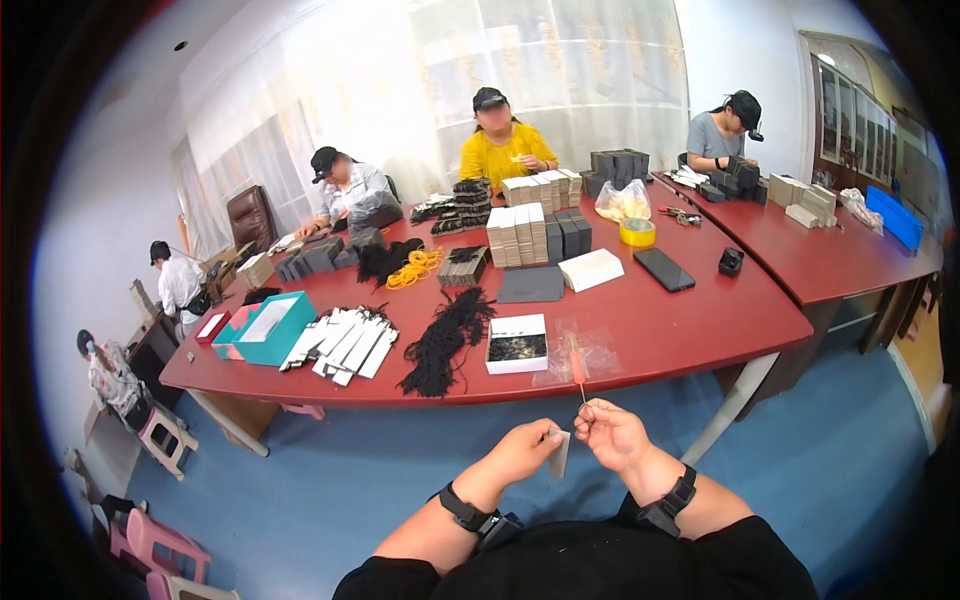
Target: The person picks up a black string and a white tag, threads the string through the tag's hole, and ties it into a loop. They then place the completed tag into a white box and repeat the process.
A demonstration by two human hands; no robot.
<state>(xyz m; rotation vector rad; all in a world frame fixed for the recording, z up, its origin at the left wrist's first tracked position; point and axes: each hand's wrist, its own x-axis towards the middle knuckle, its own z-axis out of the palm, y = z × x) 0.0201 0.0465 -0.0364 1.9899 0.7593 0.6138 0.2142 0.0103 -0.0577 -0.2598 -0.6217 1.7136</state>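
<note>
My left hand (524, 450) pinches a small pale card tag (560, 456) between thumb and fingers, in front of the table edge. Close beside it, my right hand (615, 436) has its fingers pinched on a thin black cord (583, 403), just below a slim tool with an orange handle (577, 367). The tool's thin shaft points toward me past the table edge; clear plastic (600, 358) lies around its handle. A white box (517, 345) holding small black pieces stands left of the tool. Farther left lies a bundle of black cords (447, 340).
The red table (690, 335) carries white tags (345, 343), a teal box (265, 330), stacked cards (517, 237), yellow cords (415, 267), tape (637, 233) and a phone (664, 270). Several people sit around the room. Pink stools (165, 545) stand at lower left.
</note>
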